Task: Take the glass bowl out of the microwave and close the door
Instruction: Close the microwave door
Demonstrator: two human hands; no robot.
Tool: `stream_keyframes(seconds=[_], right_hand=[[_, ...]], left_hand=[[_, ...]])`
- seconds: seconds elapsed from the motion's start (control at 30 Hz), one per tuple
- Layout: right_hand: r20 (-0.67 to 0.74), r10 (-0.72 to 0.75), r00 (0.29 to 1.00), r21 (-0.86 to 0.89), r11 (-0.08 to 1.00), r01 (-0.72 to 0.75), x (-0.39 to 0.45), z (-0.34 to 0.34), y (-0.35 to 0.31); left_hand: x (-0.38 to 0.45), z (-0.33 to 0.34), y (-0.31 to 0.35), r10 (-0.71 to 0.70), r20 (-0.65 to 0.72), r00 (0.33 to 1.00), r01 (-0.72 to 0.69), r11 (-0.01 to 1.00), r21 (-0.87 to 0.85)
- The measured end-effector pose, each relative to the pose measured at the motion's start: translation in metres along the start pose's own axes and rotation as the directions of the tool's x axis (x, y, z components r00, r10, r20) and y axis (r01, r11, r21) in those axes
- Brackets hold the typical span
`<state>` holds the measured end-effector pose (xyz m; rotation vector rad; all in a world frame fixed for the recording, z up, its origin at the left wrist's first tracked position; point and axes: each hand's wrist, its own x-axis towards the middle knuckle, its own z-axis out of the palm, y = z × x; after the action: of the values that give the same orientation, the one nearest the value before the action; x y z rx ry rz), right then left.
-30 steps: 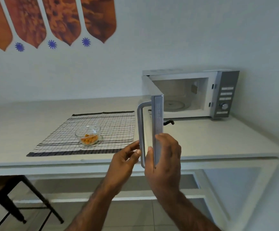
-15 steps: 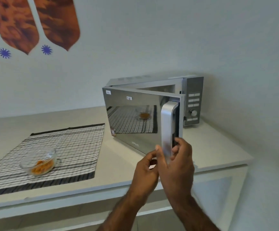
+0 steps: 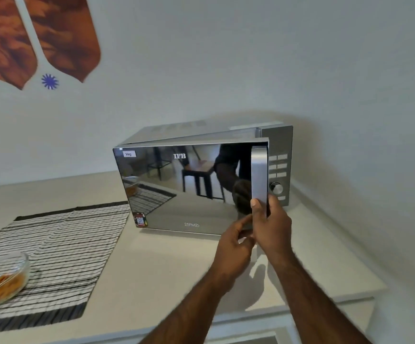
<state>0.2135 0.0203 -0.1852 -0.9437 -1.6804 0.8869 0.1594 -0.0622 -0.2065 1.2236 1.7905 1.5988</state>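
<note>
The silver microwave (image 3: 279, 139) stands at the back right of the counter. Its mirrored door (image 3: 186, 192) is swung nearly closed, a narrow gap left at the handle side. My right hand (image 3: 269, 227) grips the lower end of the vertical door handle (image 3: 259, 177). My left hand (image 3: 236, 242) is beside it, fingers pinched at the bottom of the handle. The glass bowl (image 3: 4, 279) with orange food sits on the striped placemat (image 3: 60, 247) at the far left, partly cut off by the frame edge.
The white counter (image 3: 166, 271) ends at a front edge close to me and a right edge past the microwave. The wall rises right behind the microwave. Brown decorations (image 3: 65, 38) hang on the wall upper left.
The door has swung from wide open to almost shut, with both hands following the handle toward the microwave body. My view has shifted right, leaving the bowl at the left edge.
</note>
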Motion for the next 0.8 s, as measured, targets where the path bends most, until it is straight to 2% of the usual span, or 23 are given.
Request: stream_keyframes(seconds=[0.13, 0.27, 0.47, 0.8], right_hand=[[0.035, 0.035, 0.999, 0.014, 0.999, -0.036, 0.035, 0.006, 0.007], [0.023, 0.003, 1.000, -0.011, 1.000, -0.003, 0.059, 0.011, 0.013], [0.004, -0.051, 0.999, -0.177, 0.983, 0.051, 0.080, 0.018, 0.017], [-0.002, -0.042, 0.999, -0.196, 0.980, 0.041, 0.094, 0.023, 0.018]], left_hand=[[0.034, 0.014, -0.006, 0.003, -0.021, 1.000, -0.002, 0.998, 0.061], [0.061, 0.024, -0.011, 0.010, -0.035, 0.999, -0.007, 0.995, 0.096], [0.083, 0.039, -0.020, 0.069, -0.061, 0.996, -0.053, 0.970, 0.238], [0.101, 0.046, -0.027, 0.073, -0.079, 0.994, -0.048, 0.958, 0.284]])
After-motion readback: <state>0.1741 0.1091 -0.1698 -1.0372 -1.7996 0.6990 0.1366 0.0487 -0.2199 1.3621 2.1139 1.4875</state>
